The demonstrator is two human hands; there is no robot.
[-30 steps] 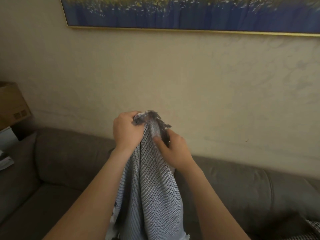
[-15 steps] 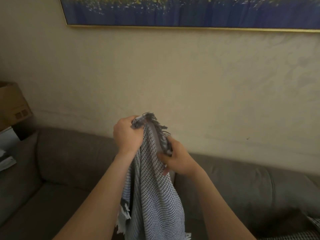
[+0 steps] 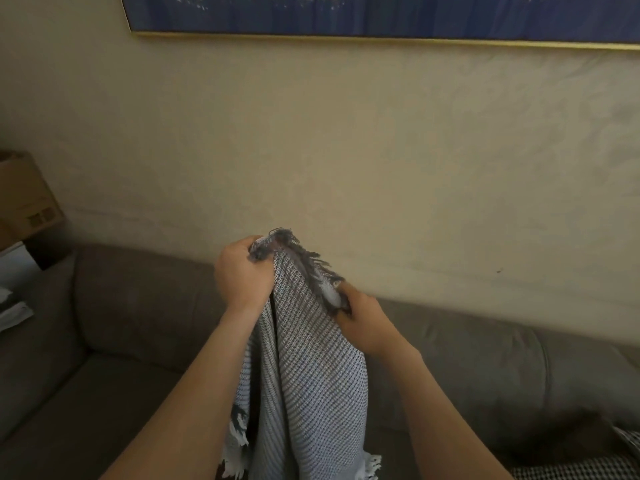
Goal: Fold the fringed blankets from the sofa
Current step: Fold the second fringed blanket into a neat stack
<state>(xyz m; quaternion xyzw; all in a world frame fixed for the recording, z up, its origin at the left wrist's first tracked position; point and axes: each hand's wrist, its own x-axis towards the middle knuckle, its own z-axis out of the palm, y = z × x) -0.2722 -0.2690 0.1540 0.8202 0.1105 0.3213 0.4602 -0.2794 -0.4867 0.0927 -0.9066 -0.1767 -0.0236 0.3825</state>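
A grey-and-white woven fringed blanket (image 3: 311, 368) hangs in front of me over the brown sofa (image 3: 138, 306). My left hand (image 3: 242, 275) is shut on its upper corner, where dark fringe sticks up. A little lower and to the right, my right hand (image 3: 360, 317) pinches the fringed top edge. The edge between the two hands slopes down to the right. White fringe shows at the blanket's lower end, near the bottom of the view. The rest of it hangs out of sight below.
A second black-and-white checked blanket (image 3: 588, 465) lies on the sofa seat at bottom right. A cardboard box (image 3: 24, 199) and papers (image 3: 14, 310) sit at the left end. A blue painting with a gold frame (image 3: 381, 15) hangs on the beige wall.
My right hand has slid down and to the right along the fringed edge, away from my left hand, which stays high. The edge between them has lengthened.
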